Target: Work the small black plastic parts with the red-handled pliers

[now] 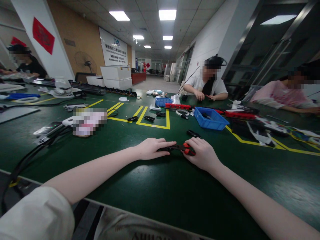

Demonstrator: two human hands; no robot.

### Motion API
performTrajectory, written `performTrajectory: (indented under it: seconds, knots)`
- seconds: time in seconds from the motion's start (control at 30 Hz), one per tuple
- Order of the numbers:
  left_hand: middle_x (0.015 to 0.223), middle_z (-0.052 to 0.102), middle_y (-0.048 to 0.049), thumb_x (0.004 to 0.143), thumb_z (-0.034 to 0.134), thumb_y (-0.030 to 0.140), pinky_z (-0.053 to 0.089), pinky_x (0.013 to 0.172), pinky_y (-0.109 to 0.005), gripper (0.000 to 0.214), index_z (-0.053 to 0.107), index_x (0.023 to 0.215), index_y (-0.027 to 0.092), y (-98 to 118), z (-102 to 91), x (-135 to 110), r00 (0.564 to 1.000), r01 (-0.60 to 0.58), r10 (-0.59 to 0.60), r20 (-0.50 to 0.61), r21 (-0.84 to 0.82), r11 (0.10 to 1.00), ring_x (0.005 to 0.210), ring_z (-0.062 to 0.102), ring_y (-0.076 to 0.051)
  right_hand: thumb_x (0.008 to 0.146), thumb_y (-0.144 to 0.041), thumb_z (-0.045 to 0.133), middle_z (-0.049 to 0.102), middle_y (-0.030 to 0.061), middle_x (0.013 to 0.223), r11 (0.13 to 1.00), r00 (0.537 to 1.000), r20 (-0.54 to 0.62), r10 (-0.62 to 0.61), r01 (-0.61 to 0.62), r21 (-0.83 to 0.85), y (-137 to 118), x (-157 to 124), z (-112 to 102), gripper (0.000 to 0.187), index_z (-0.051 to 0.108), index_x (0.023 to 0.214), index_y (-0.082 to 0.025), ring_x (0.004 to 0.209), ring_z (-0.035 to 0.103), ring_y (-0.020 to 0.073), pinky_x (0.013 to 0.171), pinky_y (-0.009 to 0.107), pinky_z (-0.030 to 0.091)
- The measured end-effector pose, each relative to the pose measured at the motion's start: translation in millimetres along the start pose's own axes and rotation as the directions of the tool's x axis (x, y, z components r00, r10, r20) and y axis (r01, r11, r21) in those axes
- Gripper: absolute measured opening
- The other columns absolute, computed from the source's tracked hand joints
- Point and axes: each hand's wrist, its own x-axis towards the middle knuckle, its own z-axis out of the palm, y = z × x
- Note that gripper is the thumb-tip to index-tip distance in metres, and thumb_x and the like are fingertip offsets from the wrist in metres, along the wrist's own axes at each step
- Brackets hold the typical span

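Note:
Just above the green tabletop, both my hands meet over a small tool and a dark piece. My right hand is closed around the red-and-black handles of a pair of pliers, whose dark end points left. My left hand pinches a slim black piece between thumb and fingers, and it meets the dark end of the pliers. Whether the piece lies in the jaws or is part of the tool, I cannot make out. Beyond my right hand lies a black cable connector.
Several black connectors lie by the yellow tape. A blue bin stands beyond my right hand, with a smaller blue bin farther back. A phone and black cables are at left. A co-worker sits across the table.

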Motion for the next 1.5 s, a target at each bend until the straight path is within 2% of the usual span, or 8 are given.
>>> performTrajectory:
  seconds: [0.4,0.93,1.17,1.5]
  knots:
    - [0.115,0.061,-0.0041,0.098,0.052,0.04,0.046,0.075,-0.026,0.053,0.04,0.148,0.029,1.2,-0.6,-0.5,1.0,-0.006,0.005,-0.015,-0.05,0.999,0.089,0.063,-0.017,0.08,-0.033,0.064,0.067,0.0082,0.089,0.999,1.0,0.029,0.009,-0.01,0.044,-0.5,-0.3,0.4,0.017,0.06,0.09,-0.019,0.082,0.063,0.0228,0.072,0.035,0.05]
    - [0.12,0.061,-0.0045,0.099,0.052,0.038,0.047,0.078,-0.026,0.057,0.033,0.152,0.032,0.4,-0.6,-0.4,1.0,0.022,-0.023,-0.017,-0.05,0.998,0.091,0.064,-0.017,0.083,-0.038,0.061,0.065,0.0051,0.085,0.978,0.985,0.123,0.119,-0.138,0.156,-1.4,0.4,-1.7,0.017,0.059,0.086,-0.022,0.076,0.062,0.0201,0.066,0.032,0.048]
    - [0.115,0.062,-0.0043,0.099,0.05,0.041,0.045,0.077,-0.026,0.053,0.037,0.15,0.03,1.5,-2.3,-0.4,1.0,0.026,-0.028,-0.011,-0.085,0.996,0.091,0.063,-0.017,0.083,-0.038,0.061,0.065,0.005,0.084,0.986,0.994,0.074,0.082,-0.091,0.138,-0.1,-0.5,0.4,0.016,0.059,0.087,-0.022,0.075,0.061,0.02,0.065,0.032,0.047]
    - [0.109,0.062,-0.0043,0.1,0.048,0.043,0.044,0.075,-0.025,0.052,0.038,0.15,0.029,-0.4,-0.4,-0.7,0.999,0.032,-0.032,-0.002,-0.133,0.991,0.087,0.062,-0.017,0.081,-0.034,0.062,0.068,0.0086,0.09,0.999,1.0,-0.007,0.019,-0.019,0.034,0.8,0.0,2.1,0.016,0.06,0.09,-0.02,0.083,0.063,0.0235,0.072,0.035,0.049]
